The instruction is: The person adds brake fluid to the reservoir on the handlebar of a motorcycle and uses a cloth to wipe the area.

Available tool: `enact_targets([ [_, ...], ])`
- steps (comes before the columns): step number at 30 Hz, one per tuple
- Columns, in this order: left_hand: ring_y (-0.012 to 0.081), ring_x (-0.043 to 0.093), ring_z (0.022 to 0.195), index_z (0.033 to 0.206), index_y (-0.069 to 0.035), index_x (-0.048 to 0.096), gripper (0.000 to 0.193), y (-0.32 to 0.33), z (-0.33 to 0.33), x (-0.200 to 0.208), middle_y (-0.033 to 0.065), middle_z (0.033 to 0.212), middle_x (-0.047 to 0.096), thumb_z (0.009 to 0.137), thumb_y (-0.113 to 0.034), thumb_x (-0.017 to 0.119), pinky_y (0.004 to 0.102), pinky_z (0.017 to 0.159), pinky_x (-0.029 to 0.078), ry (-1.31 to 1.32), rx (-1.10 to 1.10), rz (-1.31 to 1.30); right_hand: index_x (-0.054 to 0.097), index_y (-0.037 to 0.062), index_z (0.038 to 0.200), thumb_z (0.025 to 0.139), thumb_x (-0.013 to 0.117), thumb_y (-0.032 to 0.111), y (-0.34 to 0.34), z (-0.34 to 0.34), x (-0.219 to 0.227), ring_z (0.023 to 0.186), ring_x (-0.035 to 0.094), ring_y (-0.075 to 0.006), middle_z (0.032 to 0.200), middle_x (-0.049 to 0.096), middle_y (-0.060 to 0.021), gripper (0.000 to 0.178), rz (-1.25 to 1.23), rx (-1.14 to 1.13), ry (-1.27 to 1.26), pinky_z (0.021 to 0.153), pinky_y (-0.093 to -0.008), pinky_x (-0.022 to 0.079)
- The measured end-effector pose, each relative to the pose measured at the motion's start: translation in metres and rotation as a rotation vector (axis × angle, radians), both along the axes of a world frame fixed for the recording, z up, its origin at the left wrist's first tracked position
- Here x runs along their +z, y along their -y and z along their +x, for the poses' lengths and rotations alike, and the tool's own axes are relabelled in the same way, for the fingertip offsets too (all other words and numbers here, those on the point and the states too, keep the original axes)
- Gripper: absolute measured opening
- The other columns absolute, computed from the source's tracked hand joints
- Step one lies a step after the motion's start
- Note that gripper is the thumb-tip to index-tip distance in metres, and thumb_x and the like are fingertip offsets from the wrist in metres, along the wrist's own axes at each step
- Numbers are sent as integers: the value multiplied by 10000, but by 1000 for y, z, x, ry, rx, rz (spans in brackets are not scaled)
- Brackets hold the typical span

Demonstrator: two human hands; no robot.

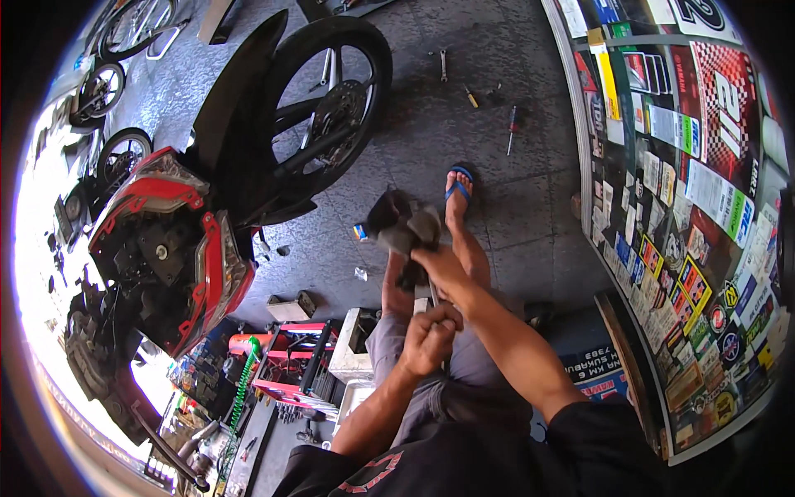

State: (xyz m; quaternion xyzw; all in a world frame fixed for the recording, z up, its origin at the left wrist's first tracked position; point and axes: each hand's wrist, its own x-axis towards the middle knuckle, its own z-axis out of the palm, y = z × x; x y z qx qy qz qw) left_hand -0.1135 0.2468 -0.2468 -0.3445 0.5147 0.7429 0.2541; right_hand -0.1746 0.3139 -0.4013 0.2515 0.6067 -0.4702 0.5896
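Note:
My left hand point(431, 338) is closed in a fist around a thin metal rod point(433, 293), which sticks out above the fist toward the part. My right hand point(440, 269) is just beyond it, its fingers on a dark grey metal part point(403, 235) with rounded lobes. Motion smears this part, so its exact kind cannot be told. It is held above my lap, between my knees. How the rod's tip meets the part is hidden behind my right hand.
A motorcycle with a red front fairing point(217, 265) and black wheel point(377, 74) stands at left. On the floor lie a wrench point(443, 65) and two screwdrivers point(471, 97), point(512, 131). A red tool cart point(290, 364) is lower left; a sticker-covered cabinet point(662, 199) stands right.

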Motion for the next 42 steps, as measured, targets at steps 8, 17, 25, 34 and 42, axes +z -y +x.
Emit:
enact_targets([
  [8,124,566,669,913,10,660,223,9,-55,-94,82,706,608,944,-121,482,290,647,455,11,-256,-409,550,-44,1071,847,654,131,-51,-38,-237,504,626,-241,754,630,-157,303,430,-527,-526,420,-360,505],
  [17,330,666,974,1022,21,701,353,37,-164,-460,232,966,697,889,-177,440,379,887,490,-144,-282,-623,632,-66,974,882,648,336,-179,-115,-324,958,657,-430,970,657,-278,414,761,125,-282,840,-498,524],
  [25,436,563,1186,1268,15,583,557,48,-183,-553,268,1237,623,908,-410,585,434,1014,439,77,-284,-1040,508,-61,1218,853,674,332,-110,-86,-309,1093,582,-475,1205,555,-297,561,449,398,-823,907,-479,486],
  [34,219,628,1015,1213,44,633,509,-3,-121,-465,161,1118,680,955,-395,611,338,875,481,339,320,-245,717,-2,910,983,511,508,-17,-62,-357,786,660,-207,791,707,-159,555,219,-334,-212,757,-379,483],
  [42,192,661,884,1093,18,685,413,37,-122,-461,107,1006,690,971,-372,625,355,776,539,384,781,320,533,2,1338,989,553,256,20,-63,-303,1180,559,-259,1286,567,-159,433,80,-302,-654,1010,-331,410],
])
